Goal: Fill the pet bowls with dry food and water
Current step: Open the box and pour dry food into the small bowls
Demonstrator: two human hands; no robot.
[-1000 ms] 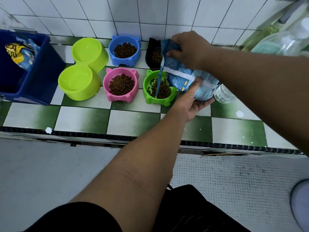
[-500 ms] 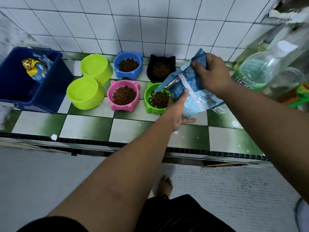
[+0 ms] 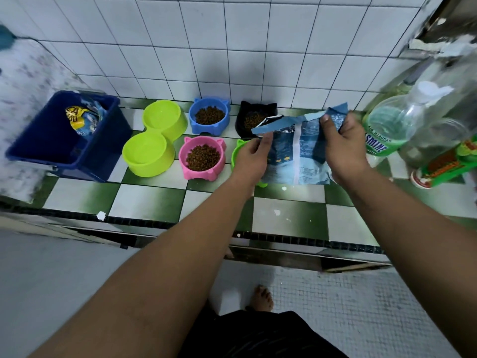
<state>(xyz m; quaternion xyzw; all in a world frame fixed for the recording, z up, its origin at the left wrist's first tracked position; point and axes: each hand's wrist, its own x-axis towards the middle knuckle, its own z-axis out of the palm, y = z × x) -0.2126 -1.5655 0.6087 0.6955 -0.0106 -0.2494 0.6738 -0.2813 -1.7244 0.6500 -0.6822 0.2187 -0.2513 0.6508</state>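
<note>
The blue foil bag of dry food (image 3: pixel 296 153), tipped over the near green bowl (image 3: pixel 238 151) a second earlier, now stood upright just right of the bowls. The left hand (image 3: pixel 251 157) pinched its torn mouth, and the right hand (image 3: pixel 343 148) gripped its top right corner. Pouring was judged finished, with water outstanding.

Count:
- Four small eared plastic bowls: the blue bowl (image 3: pixel 206 129), black bowl (image 3: pixel 258 105) and pink bowl (image 3: pixel 198 174) held kibble. The green one was mostly hidden.
- One lime double bowl (image 3: pixel 152 166), both wells without kibble.
- One dark blue bin (image 3: pixel 85 161), far left.
</note>
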